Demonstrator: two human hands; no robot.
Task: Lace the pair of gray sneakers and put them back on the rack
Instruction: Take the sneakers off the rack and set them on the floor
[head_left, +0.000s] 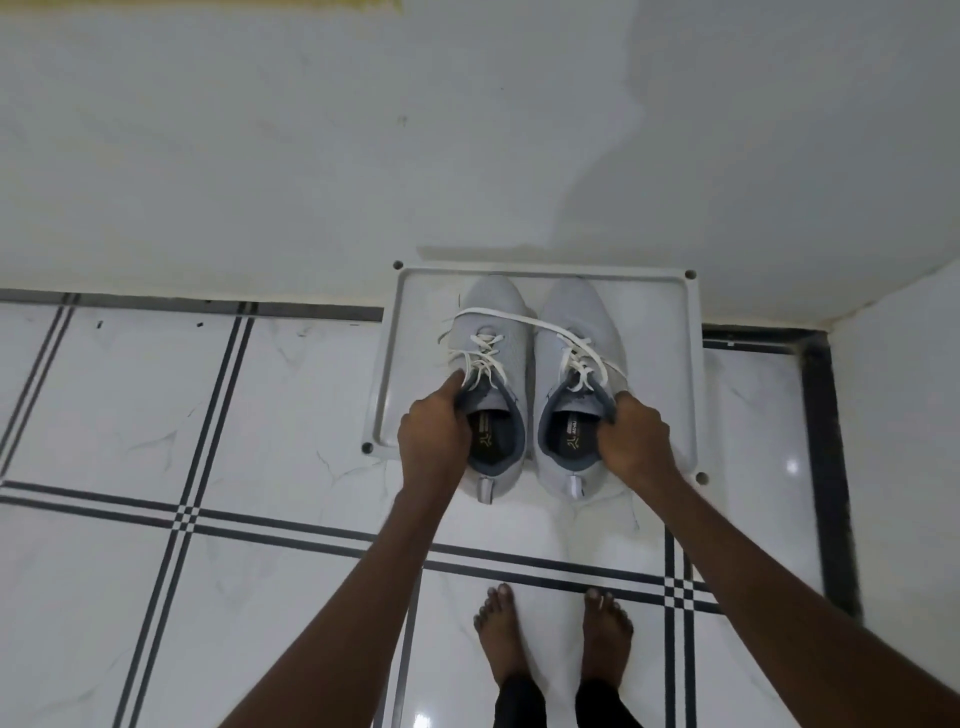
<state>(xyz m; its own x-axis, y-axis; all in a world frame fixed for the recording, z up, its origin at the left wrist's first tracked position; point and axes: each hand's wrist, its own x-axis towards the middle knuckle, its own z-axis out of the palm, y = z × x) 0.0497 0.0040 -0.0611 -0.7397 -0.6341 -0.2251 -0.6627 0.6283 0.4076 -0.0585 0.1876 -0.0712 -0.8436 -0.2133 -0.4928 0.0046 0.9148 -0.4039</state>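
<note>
Two gray sneakers sit side by side on the top shelf of a white rack (670, 364), toes toward the wall. My left hand (434, 434) grips the collar of the left sneaker (496, 322) at its outer side. The collar of the right sneaker (576, 322) is held the same way by my right hand (636, 439). Both shoes carry white laces (519, 316) through their eyelets, and one loose end trails across both toes. The heels hang slightly past the shelf's front edge.
The rack stands against a white wall (363, 156) near a corner on the right. White floor tiles (260, 405) with dark stripes surround it. My bare feet (550, 629) stand on the floor just in front of the rack.
</note>
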